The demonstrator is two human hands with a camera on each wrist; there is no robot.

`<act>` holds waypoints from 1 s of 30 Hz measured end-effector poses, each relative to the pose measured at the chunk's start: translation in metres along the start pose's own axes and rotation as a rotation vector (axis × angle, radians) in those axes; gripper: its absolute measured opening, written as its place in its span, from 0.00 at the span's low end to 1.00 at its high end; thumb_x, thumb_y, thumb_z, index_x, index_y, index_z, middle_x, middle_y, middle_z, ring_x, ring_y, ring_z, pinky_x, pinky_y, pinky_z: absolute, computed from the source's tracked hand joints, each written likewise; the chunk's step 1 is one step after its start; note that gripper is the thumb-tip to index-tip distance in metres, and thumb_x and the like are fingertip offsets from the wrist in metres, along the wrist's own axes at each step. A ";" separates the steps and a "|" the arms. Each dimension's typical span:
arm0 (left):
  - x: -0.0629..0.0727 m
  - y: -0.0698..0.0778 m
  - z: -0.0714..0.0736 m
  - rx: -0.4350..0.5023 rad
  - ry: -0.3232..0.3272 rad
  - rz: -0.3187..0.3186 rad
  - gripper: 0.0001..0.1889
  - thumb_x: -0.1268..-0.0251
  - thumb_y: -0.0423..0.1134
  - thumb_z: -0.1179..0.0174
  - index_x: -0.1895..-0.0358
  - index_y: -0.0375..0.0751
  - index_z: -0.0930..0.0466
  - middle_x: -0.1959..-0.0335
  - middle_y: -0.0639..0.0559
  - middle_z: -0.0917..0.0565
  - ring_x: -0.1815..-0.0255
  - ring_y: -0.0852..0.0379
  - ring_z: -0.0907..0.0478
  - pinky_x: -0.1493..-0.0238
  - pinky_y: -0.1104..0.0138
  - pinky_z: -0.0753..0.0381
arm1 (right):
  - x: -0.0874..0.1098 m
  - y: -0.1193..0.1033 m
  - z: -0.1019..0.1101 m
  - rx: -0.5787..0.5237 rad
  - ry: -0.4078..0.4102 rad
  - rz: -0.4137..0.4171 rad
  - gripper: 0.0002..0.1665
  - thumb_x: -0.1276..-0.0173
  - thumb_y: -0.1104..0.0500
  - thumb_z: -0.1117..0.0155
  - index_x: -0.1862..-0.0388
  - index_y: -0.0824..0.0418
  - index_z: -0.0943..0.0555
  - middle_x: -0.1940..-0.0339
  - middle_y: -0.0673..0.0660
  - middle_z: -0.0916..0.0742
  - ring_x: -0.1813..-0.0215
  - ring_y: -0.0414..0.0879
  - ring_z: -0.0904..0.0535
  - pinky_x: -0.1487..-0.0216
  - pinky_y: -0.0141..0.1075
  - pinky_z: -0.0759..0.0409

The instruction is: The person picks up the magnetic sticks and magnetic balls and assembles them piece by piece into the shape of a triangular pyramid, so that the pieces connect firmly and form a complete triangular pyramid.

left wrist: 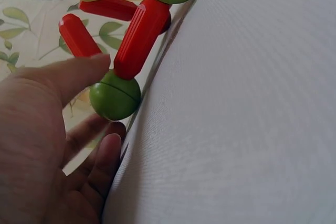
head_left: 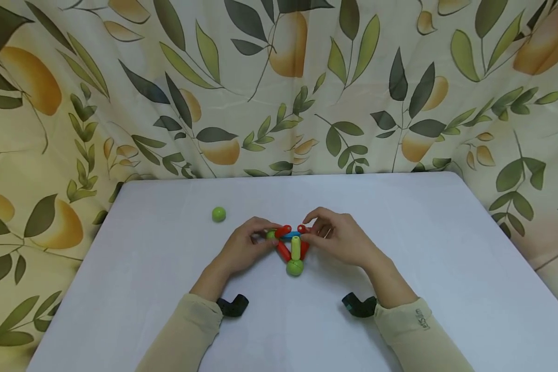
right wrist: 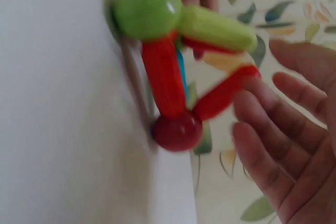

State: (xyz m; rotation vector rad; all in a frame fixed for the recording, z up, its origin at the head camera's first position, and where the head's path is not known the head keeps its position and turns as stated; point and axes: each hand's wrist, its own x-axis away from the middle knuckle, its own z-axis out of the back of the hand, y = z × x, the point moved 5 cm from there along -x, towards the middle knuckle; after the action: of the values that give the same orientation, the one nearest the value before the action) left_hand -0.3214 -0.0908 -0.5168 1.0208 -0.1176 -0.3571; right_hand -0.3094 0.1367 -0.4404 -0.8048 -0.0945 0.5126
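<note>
A toy frame of sticks and balls stands on the white table. Its front corner is a green ball (head_left: 295, 267), from which a yellow-green stick (head_left: 296, 249) slants upward. Red sticks (left wrist: 142, 38) link the corners, and a blue stick (head_left: 290, 235) spans the back. My left hand (head_left: 246, 245) holds the left corner's green ball (left wrist: 115, 95) between thumb and fingers, the thumb against a raised red stick. At the right corner is a dark red ball (right wrist: 178, 130). Fingers spread, my right hand (head_left: 341, 237) is beside the raised red stick (right wrist: 226, 94) there; contact is unclear.
A loose green ball (head_left: 218, 214) lies on the table (head_left: 167, 232), behind and left of the frame. Patterned cloth (head_left: 279, 103) hangs behind the table's back edge. Black wrist mounts (head_left: 232, 306) stick out inward from both sleeves.
</note>
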 end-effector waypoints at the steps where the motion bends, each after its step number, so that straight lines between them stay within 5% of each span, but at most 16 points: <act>1: 0.000 0.001 0.000 -0.006 -0.002 -0.031 0.18 0.31 0.48 0.31 0.42 0.75 0.17 0.44 0.68 0.19 0.46 0.60 0.23 0.45 0.59 0.21 | 0.001 0.003 0.003 0.006 0.033 -0.003 0.17 0.33 0.56 0.24 0.48 0.53 0.17 0.66 0.47 0.12 0.64 0.42 0.17 0.61 0.36 0.17; 4: -0.001 0.003 -0.002 -0.023 0.002 -0.087 0.19 0.31 0.48 0.31 0.39 0.72 0.18 0.41 0.69 0.20 0.46 0.60 0.23 0.45 0.59 0.19 | 0.001 0.010 0.007 0.030 0.072 -0.006 0.18 0.34 0.58 0.24 0.46 0.57 0.16 0.58 0.53 0.12 0.57 0.47 0.16 0.57 0.41 0.15; 8: 0.000 0.003 -0.004 -0.046 0.013 -0.083 0.21 0.29 0.50 0.32 0.35 0.69 0.19 0.38 0.71 0.20 0.49 0.60 0.23 0.49 0.60 0.20 | -0.001 0.019 0.002 0.049 0.027 -0.019 0.22 0.33 0.59 0.25 0.41 0.57 0.16 0.48 0.53 0.10 0.48 0.50 0.16 0.50 0.47 0.14; 20: 0.003 0.008 -0.004 -0.147 0.057 -0.064 0.18 0.30 0.50 0.32 0.40 0.77 0.17 0.53 0.71 0.17 0.59 0.61 0.28 0.62 0.65 0.24 | -0.006 0.030 -0.011 0.106 0.031 -0.049 0.17 0.34 0.60 0.24 0.46 0.51 0.11 0.52 0.48 0.09 0.48 0.48 0.16 0.46 0.47 0.16; 30: 0.002 0.015 -0.002 -0.200 0.069 -0.129 0.20 0.28 0.51 0.34 0.36 0.72 0.18 0.54 0.70 0.15 0.58 0.61 0.28 0.62 0.66 0.25 | -0.005 0.030 -0.012 0.115 0.054 -0.090 0.19 0.34 0.57 0.24 0.44 0.47 0.11 0.50 0.49 0.08 0.43 0.51 0.16 0.40 0.53 0.19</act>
State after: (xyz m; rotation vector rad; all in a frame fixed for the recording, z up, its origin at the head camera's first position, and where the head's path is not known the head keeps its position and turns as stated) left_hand -0.3153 -0.0826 -0.5050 0.8436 0.0466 -0.4417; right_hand -0.3227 0.1440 -0.4699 -0.6984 -0.0513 0.4070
